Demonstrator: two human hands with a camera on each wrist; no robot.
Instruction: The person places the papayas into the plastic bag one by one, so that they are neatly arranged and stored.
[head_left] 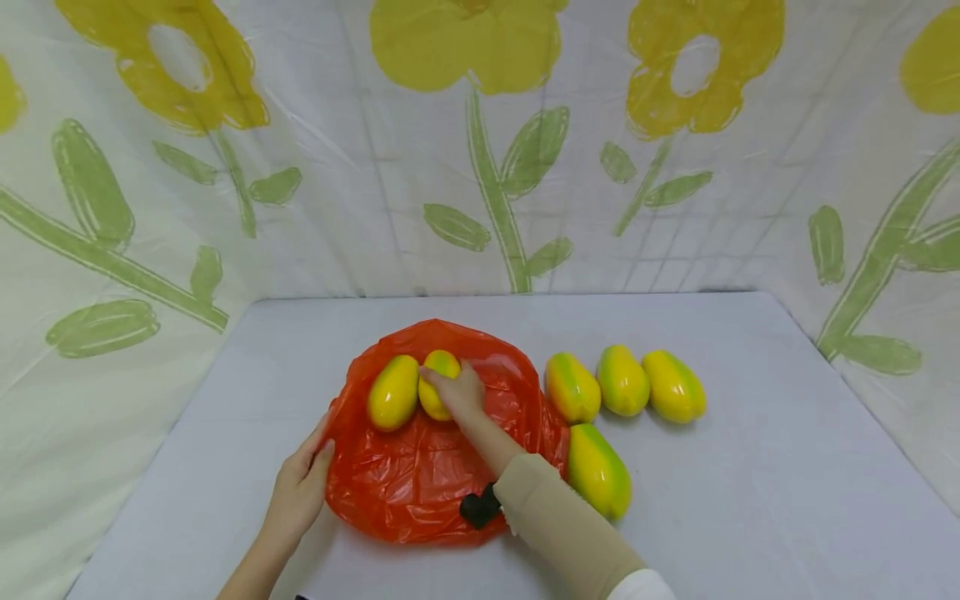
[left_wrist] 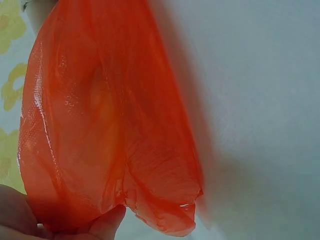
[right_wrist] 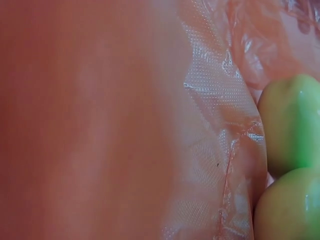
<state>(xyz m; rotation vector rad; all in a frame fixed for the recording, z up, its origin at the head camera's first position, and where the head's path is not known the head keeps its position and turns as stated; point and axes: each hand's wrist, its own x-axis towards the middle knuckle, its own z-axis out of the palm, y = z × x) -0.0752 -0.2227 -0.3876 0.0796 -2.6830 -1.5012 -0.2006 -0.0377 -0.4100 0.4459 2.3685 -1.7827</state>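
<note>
A red plastic bag (head_left: 420, 479) lies spread on the grey table (head_left: 750, 500). Two yellow-green mango-like fruits rest at its far part: one on the left (head_left: 393, 392) and one beside it (head_left: 437, 385). My right hand (head_left: 459, 392) reaches across the bag and grips the second fruit. My left hand (head_left: 300, 487) pinches the bag's left edge; in the left wrist view its thumb (left_wrist: 107, 225) presses the red film (left_wrist: 110, 125). The right wrist view is filled with red plastic (right_wrist: 215, 100), with two green fruits (right_wrist: 290, 120) at its right edge.
Three more fruits stand in a row right of the bag (head_left: 572, 387) (head_left: 622, 380) (head_left: 673, 386), and another one (head_left: 598, 471) lies against my right sleeve. A flower-printed cloth (head_left: 480, 167) walls the table on three sides.
</note>
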